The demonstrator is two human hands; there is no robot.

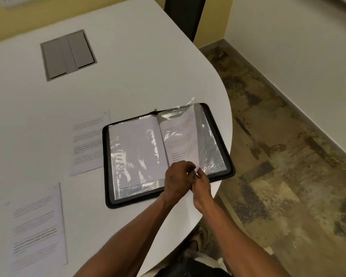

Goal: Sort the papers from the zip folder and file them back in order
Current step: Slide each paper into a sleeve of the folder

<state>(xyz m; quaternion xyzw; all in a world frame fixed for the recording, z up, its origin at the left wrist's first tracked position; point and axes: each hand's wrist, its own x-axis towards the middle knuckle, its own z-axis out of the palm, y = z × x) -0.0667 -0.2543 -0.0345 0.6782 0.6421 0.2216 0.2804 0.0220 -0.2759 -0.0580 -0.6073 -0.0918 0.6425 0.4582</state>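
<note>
At the rounded end of a white table, a person works both hands at the near edge of a clear plastic sleeve in an open black zip folder. The left hand and right hand meet there, fingers curled in a narrow pinch on the sleeve's corner and the printed sheet inside it.

The film looks thin, glossy and wrinkled; a hard tug could crease the page or tear the pocket. The folder sits at the table's right rim, so a pull toward the body might drag it over.

Two more printed sheets lie flat to the left, one beside the folder, one nearer. A grey hatch is set into the far tabletop.
</note>
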